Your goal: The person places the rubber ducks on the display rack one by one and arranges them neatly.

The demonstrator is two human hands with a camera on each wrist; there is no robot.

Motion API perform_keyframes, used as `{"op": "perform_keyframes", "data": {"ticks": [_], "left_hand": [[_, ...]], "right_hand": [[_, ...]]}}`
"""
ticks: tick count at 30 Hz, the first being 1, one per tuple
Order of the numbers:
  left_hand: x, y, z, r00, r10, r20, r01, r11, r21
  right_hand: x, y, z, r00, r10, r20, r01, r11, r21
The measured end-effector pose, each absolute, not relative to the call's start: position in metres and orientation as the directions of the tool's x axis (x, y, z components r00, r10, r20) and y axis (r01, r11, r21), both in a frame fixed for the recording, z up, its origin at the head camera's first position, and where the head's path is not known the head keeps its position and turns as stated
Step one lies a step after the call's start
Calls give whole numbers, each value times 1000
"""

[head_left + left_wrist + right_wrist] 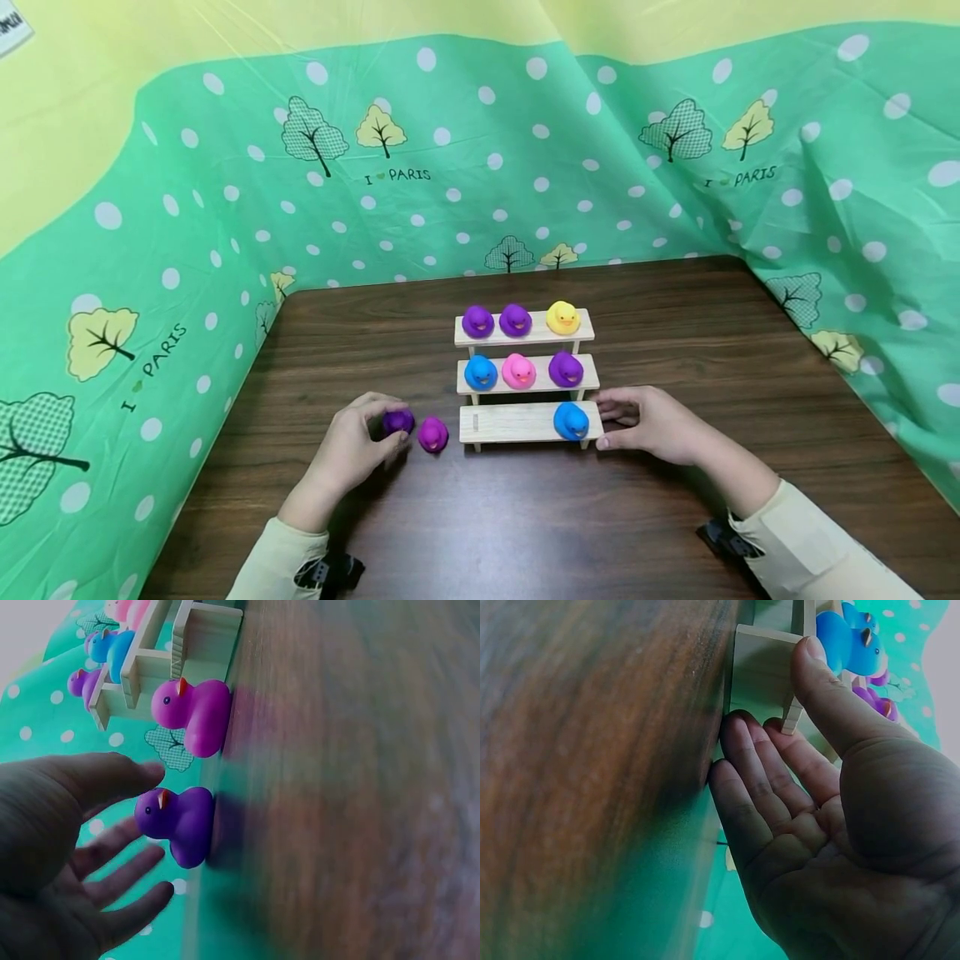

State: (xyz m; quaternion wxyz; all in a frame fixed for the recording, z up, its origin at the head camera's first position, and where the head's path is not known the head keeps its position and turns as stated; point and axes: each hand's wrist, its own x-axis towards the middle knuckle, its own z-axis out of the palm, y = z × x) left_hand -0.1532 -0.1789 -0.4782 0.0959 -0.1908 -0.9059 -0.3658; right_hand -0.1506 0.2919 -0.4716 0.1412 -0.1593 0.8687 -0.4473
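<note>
My left hand (351,444) reaches around a dark purple rubber duck (398,422) on the table. In the left wrist view its thumb and fingers are spread, with a gap to the purple duck (180,825). A magenta rubber duck (432,435) sits just right of it. My right hand (655,426) is at the right end of a wooden three-step display stand (510,423). Its fingers are loosely bent; in the right wrist view the thumb (821,690) lies by the end of the plank. On that lowest step, at the right, sits a blue duck (572,421).
The middle step carries a blue duck (481,372), a pink duck (519,372) and a purple duck (566,369). Two purple ducks (477,322) and a yellow duck (562,317) stand on the top step. A green dotted cloth (465,167) walls in the brown table (360,333).
</note>
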Motion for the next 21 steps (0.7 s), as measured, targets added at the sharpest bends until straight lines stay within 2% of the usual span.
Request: {"op": "perform_keyframes", "data": {"ticks": [8, 21], "left_hand": [[-154, -181, -482, -953, 200, 229, 304, 655, 692], [-153, -183, -487, -962, 175, 208, 272, 618, 737]], "right_hand": [[-150, 289, -469, -918, -369, -142, -119, 600, -791], [-150, 289, -469, -914, -382, -135, -119, 571, -812]]}}
